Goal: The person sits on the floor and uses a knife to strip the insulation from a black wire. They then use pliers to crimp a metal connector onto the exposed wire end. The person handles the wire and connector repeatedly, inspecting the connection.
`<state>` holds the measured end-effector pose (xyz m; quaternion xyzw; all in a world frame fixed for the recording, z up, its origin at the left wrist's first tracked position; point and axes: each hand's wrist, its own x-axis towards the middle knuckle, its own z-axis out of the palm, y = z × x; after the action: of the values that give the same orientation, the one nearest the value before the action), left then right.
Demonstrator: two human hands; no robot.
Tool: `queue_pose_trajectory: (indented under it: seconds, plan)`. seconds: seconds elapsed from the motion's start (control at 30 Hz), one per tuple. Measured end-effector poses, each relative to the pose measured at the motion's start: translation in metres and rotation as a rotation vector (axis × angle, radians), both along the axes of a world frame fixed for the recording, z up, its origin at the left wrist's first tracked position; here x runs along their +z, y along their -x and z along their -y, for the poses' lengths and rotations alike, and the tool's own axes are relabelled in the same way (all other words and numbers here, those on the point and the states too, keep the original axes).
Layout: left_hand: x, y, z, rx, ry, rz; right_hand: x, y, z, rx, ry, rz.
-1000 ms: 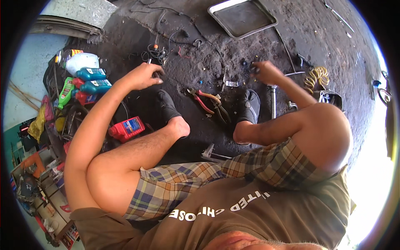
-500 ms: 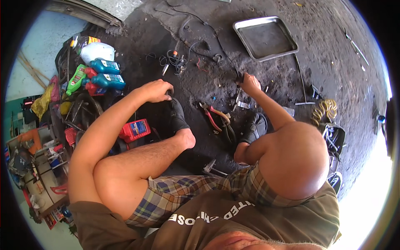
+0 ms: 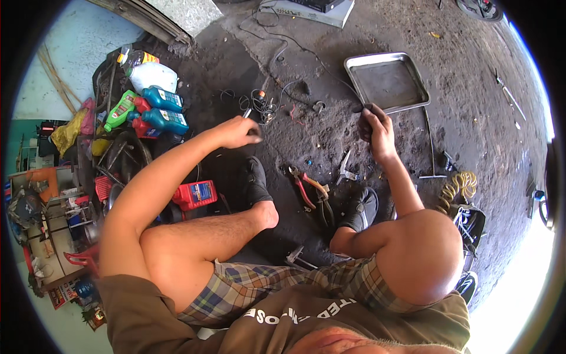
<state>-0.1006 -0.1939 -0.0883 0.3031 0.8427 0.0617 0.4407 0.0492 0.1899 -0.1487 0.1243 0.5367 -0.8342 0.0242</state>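
My right hand (image 3: 377,133) is raised over the floor, its darkened fingers closed on a thin black cable (image 3: 339,76) that runs in from the far side. On the left, my left hand (image 3: 239,131) hovers beyond my left shoe, fingers curled in; the fingertips are blurred, so anything between them cannot be made out. Close beyond it lies a tangle of thin wires (image 3: 268,112) with an orange-ended piece. Red-handled cutting pliers (image 3: 302,192) and dark-handled pliers (image 3: 324,209) lie between my shoes. Next to them is a small silvery metal piece (image 3: 346,171).
A metal tray (image 3: 425,97) stands beyond my right hand, a T-handled rod (image 3: 433,147) beside it. Several bottles (image 3: 162,109) crowd the left, with a red container (image 3: 194,194) near my knee. A coiled yellowish hose (image 3: 457,192) lies right. A grey box (image 3: 330,15) is at the far edge.
My right hand has risen off the floor and moved right with the cable, uncovering the silvery piece. My left hand has shifted slightly right, off my shoe. The view has tilted toward the far side.
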Motion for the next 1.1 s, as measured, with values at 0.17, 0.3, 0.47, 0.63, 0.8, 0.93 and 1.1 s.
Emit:
queue_pose_trajectory:
  seconds: [0.17,0.3,0.47,0.63,0.8,0.93,1.1]
  plan:
    - [0.027,-0.008,-0.073,0.806,-0.477,0.824,0.069,-0.007,0.031,0.272,0.035,-0.069]
    - [0.062,-0.013,-0.108,0.890,-0.850,1.038,0.075,-0.022,0.060,0.489,-0.388,-0.303]
    - [0.084,0.046,-0.092,0.869,-0.923,0.575,0.073,-0.022,0.042,0.377,-0.324,-0.048]
    - [0.081,0.115,-0.023,0.768,-0.518,0.039,0.053,0.011,-0.019,-0.451,0.045,-0.025]
    - [0.068,0.122,0.019,-0.151,0.065,-0.540,-0.010,-0.009,-0.061,-0.461,-0.497,0.097]
    - [0.028,0.119,0.018,-0.431,0.233,-0.512,-0.093,-0.029,-0.050,-0.208,-1.048,0.139]
    - [-0.044,0.088,0.021,-0.439,0.079,-0.535,-0.130,-0.057,-0.024,-0.036,-1.331,0.184]
